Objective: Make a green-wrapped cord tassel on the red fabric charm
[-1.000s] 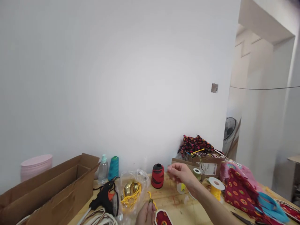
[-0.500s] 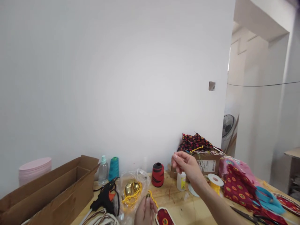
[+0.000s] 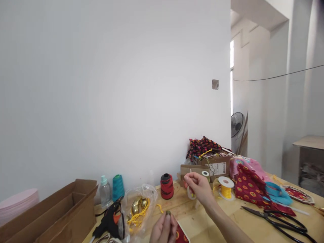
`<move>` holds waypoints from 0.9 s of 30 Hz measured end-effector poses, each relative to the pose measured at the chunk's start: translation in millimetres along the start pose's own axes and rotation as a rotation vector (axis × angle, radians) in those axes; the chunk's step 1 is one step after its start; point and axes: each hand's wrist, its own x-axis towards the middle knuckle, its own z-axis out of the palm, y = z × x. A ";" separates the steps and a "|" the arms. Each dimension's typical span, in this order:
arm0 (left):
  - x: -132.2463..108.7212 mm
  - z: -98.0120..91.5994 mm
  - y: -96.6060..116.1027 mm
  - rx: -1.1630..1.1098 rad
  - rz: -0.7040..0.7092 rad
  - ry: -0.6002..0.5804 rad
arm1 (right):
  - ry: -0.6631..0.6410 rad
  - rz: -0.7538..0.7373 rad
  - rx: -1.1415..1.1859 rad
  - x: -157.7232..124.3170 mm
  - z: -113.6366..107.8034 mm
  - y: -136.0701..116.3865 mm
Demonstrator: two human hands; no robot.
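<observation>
My left hand (image 3: 164,229) is at the bottom centre, its thumb and fingers closed on a small round olive-gold piece (image 3: 168,212). Just beside it, partly hidden by the hand, is a red patterned fabric piece with a pale border (image 3: 182,234). A yellow cord (image 3: 159,208) shows on the table behind the left hand. My right hand (image 3: 198,185) is raised to the right with thumb and forefinger pinched together; whatever lies between the fingertips is too fine to make out. Behind it, a white glue bottle (image 3: 190,193) is partly covered.
On the left stand a long cardboard box (image 3: 73,216), a clear spray bottle (image 3: 104,194), a teal thread cone (image 3: 118,187), a black glue gun (image 3: 111,217) and a plastic bag (image 3: 152,195). A red thread cone (image 3: 166,187), yellow cord spool (image 3: 226,190) and black scissors (image 3: 278,221) lie beyond.
The view has turned to the right, bringing the scissors more fully in. My right hand has come down a little, and my left hand has shifted right, covering more of the patterned piece.
</observation>
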 end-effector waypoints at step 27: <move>-19.4 18.0 89.0 0.177 -0.134 -0.015 | -0.325 -0.015 0.076 -16.0 -20.3 -17.4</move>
